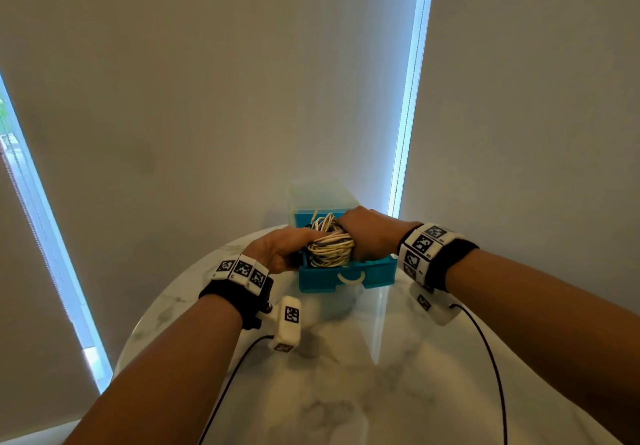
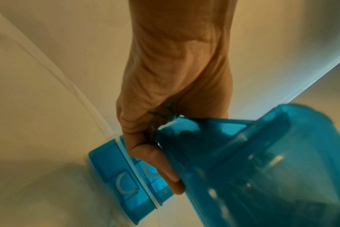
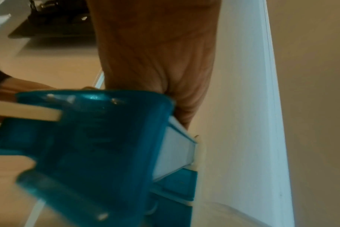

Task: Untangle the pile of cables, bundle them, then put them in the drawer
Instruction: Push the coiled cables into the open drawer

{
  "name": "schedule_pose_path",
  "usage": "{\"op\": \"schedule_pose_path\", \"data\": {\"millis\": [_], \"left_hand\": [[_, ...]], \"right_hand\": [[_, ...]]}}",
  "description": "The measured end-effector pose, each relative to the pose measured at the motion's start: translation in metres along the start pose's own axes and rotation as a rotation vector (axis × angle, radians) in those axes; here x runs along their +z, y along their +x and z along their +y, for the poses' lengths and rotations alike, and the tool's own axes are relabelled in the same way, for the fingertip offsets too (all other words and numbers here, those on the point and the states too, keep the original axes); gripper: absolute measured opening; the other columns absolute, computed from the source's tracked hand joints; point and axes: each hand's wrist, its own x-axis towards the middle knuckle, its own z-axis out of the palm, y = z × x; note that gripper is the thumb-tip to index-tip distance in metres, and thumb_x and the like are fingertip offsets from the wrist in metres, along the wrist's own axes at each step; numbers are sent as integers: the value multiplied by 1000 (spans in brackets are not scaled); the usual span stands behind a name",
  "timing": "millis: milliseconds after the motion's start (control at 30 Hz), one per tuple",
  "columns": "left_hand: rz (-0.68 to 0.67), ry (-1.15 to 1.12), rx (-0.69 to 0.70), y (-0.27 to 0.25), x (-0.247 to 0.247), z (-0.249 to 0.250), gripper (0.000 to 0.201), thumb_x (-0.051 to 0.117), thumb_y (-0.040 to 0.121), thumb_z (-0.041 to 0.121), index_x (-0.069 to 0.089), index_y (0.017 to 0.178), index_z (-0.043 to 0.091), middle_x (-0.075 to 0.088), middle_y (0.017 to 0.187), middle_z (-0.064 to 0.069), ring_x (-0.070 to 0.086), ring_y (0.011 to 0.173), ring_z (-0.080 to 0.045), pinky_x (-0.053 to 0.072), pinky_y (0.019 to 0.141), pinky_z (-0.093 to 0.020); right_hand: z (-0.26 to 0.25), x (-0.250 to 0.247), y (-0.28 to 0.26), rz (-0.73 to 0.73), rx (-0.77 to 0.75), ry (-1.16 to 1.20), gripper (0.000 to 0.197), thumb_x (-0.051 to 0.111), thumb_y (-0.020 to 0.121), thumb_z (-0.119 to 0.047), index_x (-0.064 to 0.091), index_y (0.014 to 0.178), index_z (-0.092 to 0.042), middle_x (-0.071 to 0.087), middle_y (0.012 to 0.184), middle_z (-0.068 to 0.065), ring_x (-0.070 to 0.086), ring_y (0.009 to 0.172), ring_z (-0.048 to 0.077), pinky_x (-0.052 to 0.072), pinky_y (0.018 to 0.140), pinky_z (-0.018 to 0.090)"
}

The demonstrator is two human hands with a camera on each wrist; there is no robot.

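— Where's the cable bundle (image 1: 330, 248)?
— In the pulled-out blue drawer (image 1: 346, 276), heaped above its rim. The left hand (image 1: 277, 248) and right hand (image 1: 367, 233) clasp it from either side, fingers curled into the loops.
— What could go wrong?
— Loops that high could snag the cabinet (image 1: 318, 195) as the drawer slides in, or spring out once released.
— And the wrist cameras?
— Neither shows the cables clearly. The left one shows the lower drawers (image 2: 126, 182), hidden from the head view.

Black straps (image 1: 221, 294) behind the left hand (image 1: 277, 248) and right hand (image 1: 367, 233) carry white blocks (image 1: 241, 269) printed with black square codes. At 6 o'clock of each strap hangs a white box (image 1: 288, 320) trailing a black cable (image 1: 229, 378).
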Motion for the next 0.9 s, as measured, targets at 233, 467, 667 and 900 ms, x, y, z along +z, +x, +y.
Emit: {"op": "schedule_pose_path", "data": {"millis": [233,467,667,900], "left_hand": [[-42,-45,11,-2,14,0,6,70,101,13,73,101,8,82,86,-9,79,72,-18,65,76,-31],[-53,-91,22,-6,16,0,11,66,102,15,69,108,6,82,92,-11,78,79,-22,62,89,-37],[-38,-57,10,-8,15,0,17,69,101,20,69,112,8,83,95,-10,78,84,-21,62,93,-37],[-2,-57,-2,-7,14,-1,22,72,100,22,67,116,10,82,98,-10,75,96,-26,54,110,-49]], "right_hand": [[8,3,-5,-25,0,123,57,82,90,-26,56,137,-6,59,135,18,60,118,34,49,108,49],[2,20,-5,177,71,-90,50,73,95,-44,63,135,-16,44,138,18,48,124,34,50,109,44],[2,21,-4,182,117,-208,51,75,93,-46,66,134,-16,52,137,18,50,127,34,51,107,42],[8,18,-4,127,7,-68,38,77,94,-34,67,125,-15,65,123,12,62,110,30,50,105,40]]}}
